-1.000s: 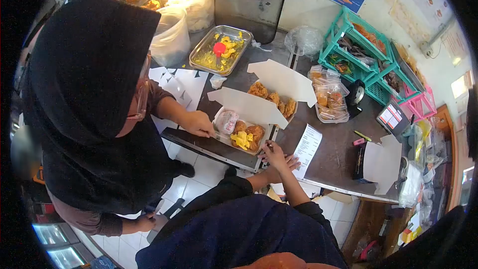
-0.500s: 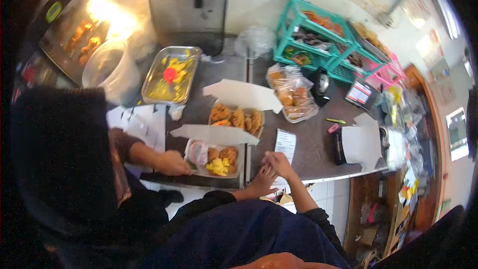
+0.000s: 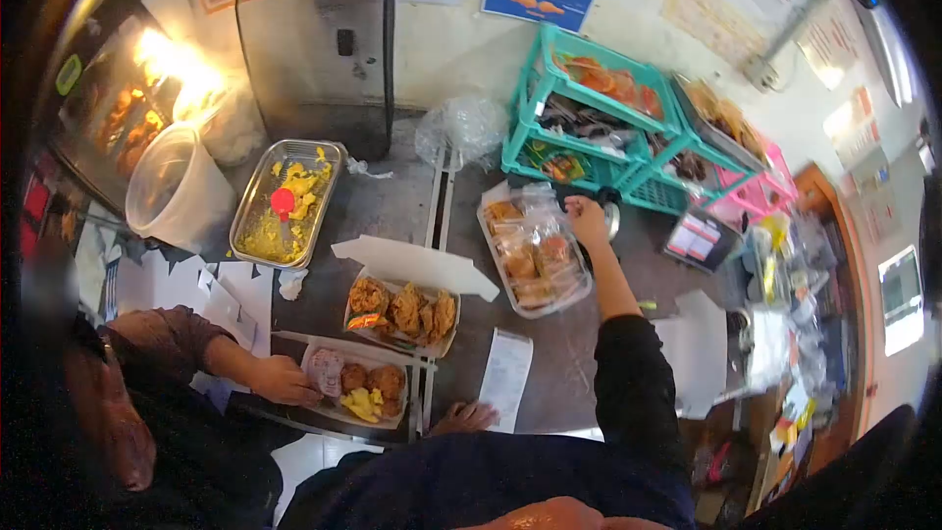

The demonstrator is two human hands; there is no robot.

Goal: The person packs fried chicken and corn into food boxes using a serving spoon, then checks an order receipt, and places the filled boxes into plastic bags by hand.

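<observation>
My right hand [image 3: 589,224] reaches over the counter with its fingers curled at a black object with a shiny round side [image 3: 612,219], much of which the hand covers. Just left of it lies a clear-covered tray of wrapped fried food [image 3: 535,253]. My left hand [image 3: 464,419] rests with its fingers out at the counter's front edge, touching or right beside the lower end of a printed receipt [image 3: 507,373]. Two opened paper boxes are to the left: one with fried chicken [image 3: 404,314] and a sauce sachet, one with a wrapped round item, fried pieces and yellow food [image 3: 365,397].
At left, a co-worker's hand [image 3: 287,380] touches the nearer box. Behind are a metal tray of yellow food [image 3: 285,204], a white bucket [image 3: 179,186] and a lit display case [image 3: 108,108]. Teal baskets [image 3: 599,103] stand at the back; an opened black-and-white box [image 3: 695,348] at right.
My hands have parted. The right has moved up and forward to the black object; the left has come down beside the receipt. The view has shifted, and the nearer box's lid has folded further back.
</observation>
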